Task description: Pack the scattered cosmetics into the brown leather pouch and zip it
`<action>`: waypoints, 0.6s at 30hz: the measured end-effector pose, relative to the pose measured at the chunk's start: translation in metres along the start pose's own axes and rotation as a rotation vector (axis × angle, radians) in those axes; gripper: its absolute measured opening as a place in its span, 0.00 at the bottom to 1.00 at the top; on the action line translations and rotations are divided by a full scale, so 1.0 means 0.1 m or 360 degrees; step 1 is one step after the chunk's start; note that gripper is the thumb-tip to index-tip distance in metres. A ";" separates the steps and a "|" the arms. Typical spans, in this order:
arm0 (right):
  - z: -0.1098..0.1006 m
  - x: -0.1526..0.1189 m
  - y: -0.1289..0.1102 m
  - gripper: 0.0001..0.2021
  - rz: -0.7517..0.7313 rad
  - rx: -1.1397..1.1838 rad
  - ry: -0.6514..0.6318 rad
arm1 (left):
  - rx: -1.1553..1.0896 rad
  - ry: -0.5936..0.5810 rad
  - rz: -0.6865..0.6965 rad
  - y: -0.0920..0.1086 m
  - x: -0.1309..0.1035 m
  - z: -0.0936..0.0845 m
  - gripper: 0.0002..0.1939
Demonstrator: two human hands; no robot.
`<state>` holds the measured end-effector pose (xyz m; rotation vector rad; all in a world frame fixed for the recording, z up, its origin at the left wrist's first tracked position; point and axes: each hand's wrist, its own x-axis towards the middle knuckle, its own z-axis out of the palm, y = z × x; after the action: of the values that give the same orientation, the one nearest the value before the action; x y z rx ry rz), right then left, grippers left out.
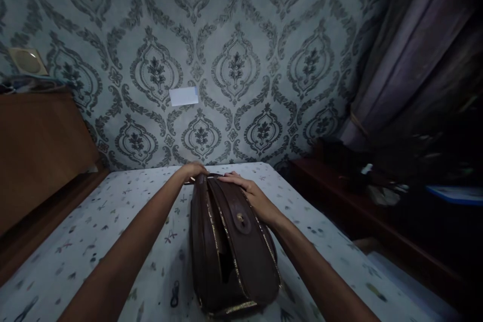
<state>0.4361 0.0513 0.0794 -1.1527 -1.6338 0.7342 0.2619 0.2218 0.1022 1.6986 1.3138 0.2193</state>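
Note:
A dark brown leather-look bag (252,256) lies on the patterned bedsheet, with its far end pointing at the wall. Gold zippers run along it, and the one on its left side gapes over a dark inside. A flap with a small gold clasp crosses the top. At the far left corner, near a thin strap, my left hand (193,170) is closed on the bag, its fingertips partly hidden. My right hand (253,193) rests on the bag's far right side, fingers stretched out across the top.
White bedding with small printed motifs (151,241) spreads around the bag. A wooden cabinet (41,146) stands at left. On the right are a dark reddish ledge (332,196) with blurred items and a purple curtain (400,60). Damask wallpaper with a white plate (183,96) rises behind.

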 end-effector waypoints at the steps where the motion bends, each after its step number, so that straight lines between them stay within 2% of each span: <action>1: 0.00 0.00 0.00 0.25 -0.0003 0.0002 -0.0004 | -0.0004 0.0004 0.0002 -0.01 0.01 0.01 0.18; 8: 0.03 0.00 -0.03 0.21 0.0001 0.0054 0.0008 | 0.0018 0.0029 0.0026 -0.02 0.00 0.02 0.18; 18: 0.01 0.01 -0.03 0.23 0.0013 0.0126 -0.0004 | 0.0013 0.0039 0.0099 0.07 0.04 0.02 0.18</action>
<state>0.4338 0.0512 0.0821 -1.1027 -1.5888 0.7991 0.2691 0.2237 0.1047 1.7500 1.2825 0.2722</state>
